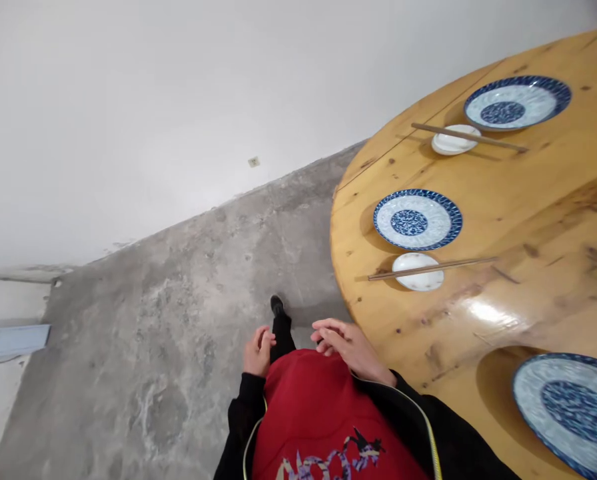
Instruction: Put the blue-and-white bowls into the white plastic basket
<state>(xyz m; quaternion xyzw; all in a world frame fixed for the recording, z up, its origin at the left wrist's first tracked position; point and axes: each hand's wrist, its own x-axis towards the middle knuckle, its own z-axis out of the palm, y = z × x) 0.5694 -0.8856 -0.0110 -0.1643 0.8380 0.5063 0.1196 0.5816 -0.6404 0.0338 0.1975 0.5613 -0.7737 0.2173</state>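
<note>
My left hand (258, 351) hangs in front of my body over the floor, its fingers loosely bent and apart, with nothing visible in it. My right hand (349, 345) is held beside the rim of the round wooden table (378, 327), fingers slightly curled and apart, also holding nothing I can see. Closest to it on the table is a small white dish (418, 282) with chopsticks (458, 264) laid across it. Just beyond that lies a blue-and-white plate (409, 222). Neither hand touches the tableware.
Farther along the table are another blue-and-white plate (538, 103) and a white dish (451, 144) with chopsticks (493, 141) across it. A third plate (573, 407) lies at lower right. Grey concrete floor (178, 333) stretches left to a white wall (178, 100) with a socket (254, 162).
</note>
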